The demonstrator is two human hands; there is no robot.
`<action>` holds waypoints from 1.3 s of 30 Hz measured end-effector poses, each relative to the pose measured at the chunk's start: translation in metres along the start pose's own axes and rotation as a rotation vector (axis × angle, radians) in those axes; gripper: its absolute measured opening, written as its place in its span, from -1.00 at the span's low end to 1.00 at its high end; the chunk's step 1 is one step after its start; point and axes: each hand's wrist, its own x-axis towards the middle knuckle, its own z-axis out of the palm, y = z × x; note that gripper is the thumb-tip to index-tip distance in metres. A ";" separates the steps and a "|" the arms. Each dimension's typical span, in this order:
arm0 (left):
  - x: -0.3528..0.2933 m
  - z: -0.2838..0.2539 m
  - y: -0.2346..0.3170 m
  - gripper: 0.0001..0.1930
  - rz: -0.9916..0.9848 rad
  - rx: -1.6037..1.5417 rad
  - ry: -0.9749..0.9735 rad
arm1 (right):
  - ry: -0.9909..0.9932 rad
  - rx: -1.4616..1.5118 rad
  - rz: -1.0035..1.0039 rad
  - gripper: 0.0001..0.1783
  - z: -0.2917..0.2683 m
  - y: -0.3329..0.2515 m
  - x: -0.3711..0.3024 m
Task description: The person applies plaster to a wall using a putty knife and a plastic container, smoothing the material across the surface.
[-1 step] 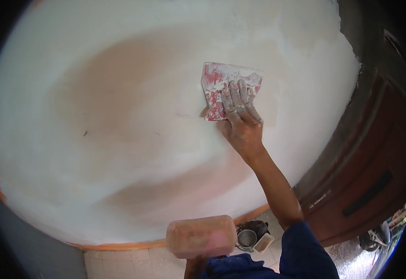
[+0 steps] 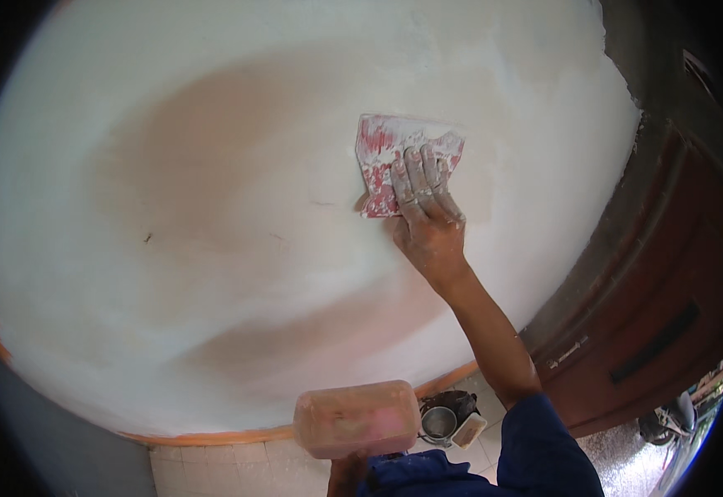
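My right hand [image 2: 427, 195] presses a red plastic putty spreader [image 2: 384, 141] flat to the wall, its fingers laid over the face and the thumb beneath. White filler smears both the spreader and the fingers. The pale wall [image 2: 237, 273] carries broad tan patches, a small dark nick and faint scratches to the left of the spreader. Low in the view, my left hand [image 2: 353, 465] holds up a pinkish, see-through plastic container [image 2: 357, 418] with filler residue on it. That container hides most of the left fingers.
A dark red door [image 2: 643, 306] with a grey frame stands at the right. On the tiled floor [image 2: 212, 472] sit a small grey bucket [image 2: 439, 423], a pale tray [image 2: 469, 432] and a black bag [image 2: 459, 402]. An orange strip [image 2: 204, 437] edges the wall's foot.
My right hand and the spreader have slid very slightly down the wall. The left hand keeps its hold on the container.
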 end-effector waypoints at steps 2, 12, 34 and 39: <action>-0.001 0.001 0.002 -0.38 -0.006 0.001 0.005 | -0.050 0.051 0.020 -0.40 0.000 -0.005 -0.015; -0.017 -0.004 0.009 -0.45 0.044 0.047 -0.082 | -0.218 0.118 0.048 -0.47 0.001 -0.017 -0.122; -0.017 0.003 0.017 -0.39 0.078 -0.068 0.010 | -0.307 0.118 0.099 -0.52 0.007 -0.024 -0.173; -0.022 0.000 0.015 -0.44 0.058 -0.028 -0.020 | -0.337 0.228 0.174 -0.62 -0.028 -0.039 -0.207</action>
